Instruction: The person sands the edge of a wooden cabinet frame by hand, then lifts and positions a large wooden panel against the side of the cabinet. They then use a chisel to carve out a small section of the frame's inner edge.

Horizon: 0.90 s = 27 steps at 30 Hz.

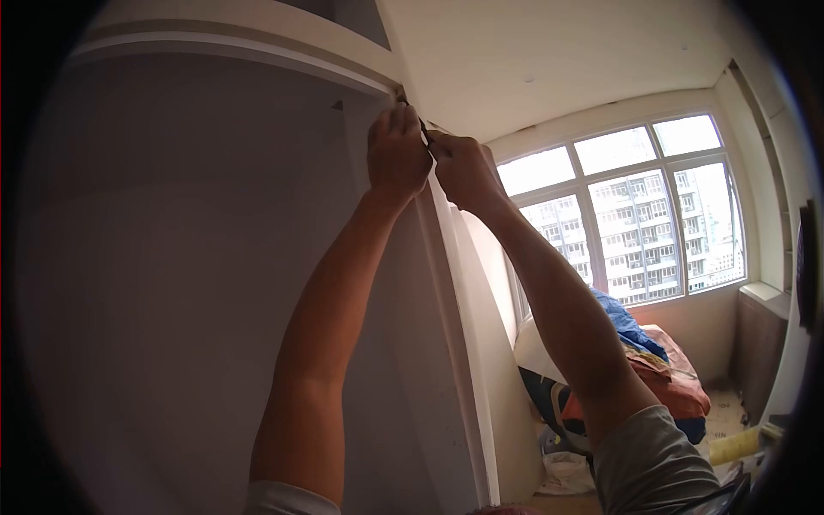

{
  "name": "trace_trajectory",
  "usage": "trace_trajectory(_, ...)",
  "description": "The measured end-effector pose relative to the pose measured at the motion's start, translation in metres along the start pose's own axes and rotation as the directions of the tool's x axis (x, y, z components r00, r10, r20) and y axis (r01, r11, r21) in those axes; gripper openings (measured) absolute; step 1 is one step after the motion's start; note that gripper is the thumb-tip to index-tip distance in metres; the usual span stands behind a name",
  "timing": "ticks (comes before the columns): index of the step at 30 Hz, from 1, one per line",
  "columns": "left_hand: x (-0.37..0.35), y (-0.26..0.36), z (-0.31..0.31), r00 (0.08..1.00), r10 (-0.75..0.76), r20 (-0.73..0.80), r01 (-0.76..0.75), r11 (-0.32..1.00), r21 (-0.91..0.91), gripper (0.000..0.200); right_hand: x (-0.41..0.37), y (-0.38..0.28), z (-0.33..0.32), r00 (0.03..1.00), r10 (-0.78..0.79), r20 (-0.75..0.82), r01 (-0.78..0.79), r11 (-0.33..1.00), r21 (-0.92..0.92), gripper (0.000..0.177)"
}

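Note:
Both my arms reach up to the top corner of a pale frame (446, 318). My left hand (399, 159) is closed at the frame's upper end, its fingers curled just below the corner. Close beside it on the right, my right hand (466, 172) is closed too, thumb and fingers pinched together. A thin dark piece (423, 127) shows between the two hands; its kind cannot be made out. What the left fingers grip is hidden behind the hand.
Left of the frame's upright is a dim grey recess (189, 257) under a pale top rail (240, 47). To the right, a large window (639, 215) looks onto tall buildings. Below it lies a heap of blue and orange sheeting (661, 360). A low cabinet (760, 339) stands at far right.

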<state>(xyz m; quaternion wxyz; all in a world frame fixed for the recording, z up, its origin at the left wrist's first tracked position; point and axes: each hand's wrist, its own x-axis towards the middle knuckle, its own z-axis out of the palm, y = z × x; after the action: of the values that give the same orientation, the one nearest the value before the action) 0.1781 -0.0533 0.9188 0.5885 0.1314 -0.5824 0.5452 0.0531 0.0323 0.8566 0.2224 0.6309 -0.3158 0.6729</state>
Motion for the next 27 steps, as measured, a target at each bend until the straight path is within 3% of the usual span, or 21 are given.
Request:
trace_trajectory(6, 0.004, -0.004, 0.005, 1.0, 0.019, -0.016, -0.018, 0.997, 0.068, 0.066, 0.007, 0.001, 0.002, 1.0, -0.017, -0.017, 0.016, 0.999, -0.039, 0.039)
trace_trajectory(8, 0.005, 0.0, 0.002, 1.0, 0.011, -0.019, -0.01, 0.998, 0.056, 0.066, 0.006, 0.005, 0.004, 0.995, -0.084, -0.058, 0.083, 0.996, -0.021, 0.038)
trace_trajectory(13, 0.007, 0.006, -0.003, 0.999, 0.0, -0.038, 0.001, 1.0, 0.019, 0.066, 0.002, 0.004, 0.0, 0.996, -0.08, -0.035, 0.078, 0.995, -0.062, 0.039)
trace_trajectory(15, 0.002, 0.012, -0.002, 0.997, -0.055, 0.053, 0.054, 0.998, 0.019, 0.064, -0.005, 0.002, -0.007, 0.995, -0.094, -0.019, 0.092, 0.991, -0.101, 0.04)
trace_trajectory(16, 0.001, 0.013, -0.002, 0.997, -0.053, 0.055, 0.052, 0.998, 0.023, 0.064, -0.01, -0.001, -0.012, 0.999, -0.034, -0.004, 0.034, 0.999, -0.006, 0.041)
trace_trajectory(18, -0.004, 0.014, -0.001, 0.99, 0.027, -0.137, -0.02, 0.999, 0.051, 0.046, -0.011, -0.002, -0.014, 0.999, 0.026, 0.025, -0.029, 0.995, 0.091, 0.041)
trace_trajectory(21, 0.003, 0.013, -0.002, 0.999, -0.034, 0.012, 0.033, 0.997, 0.069, 0.049, -0.003, 0.003, -0.013, 0.999, 0.034, 0.029, -0.035, 0.998, 0.053, 0.042)
trace_trajectory(27, 0.004, 0.007, 0.005, 0.999, -0.019, -0.04, 0.021, 0.998, 0.062, 0.058, 0.003, -0.004, -0.013, 0.999, 0.014, 0.03, -0.015, 0.999, 0.037, 0.041)
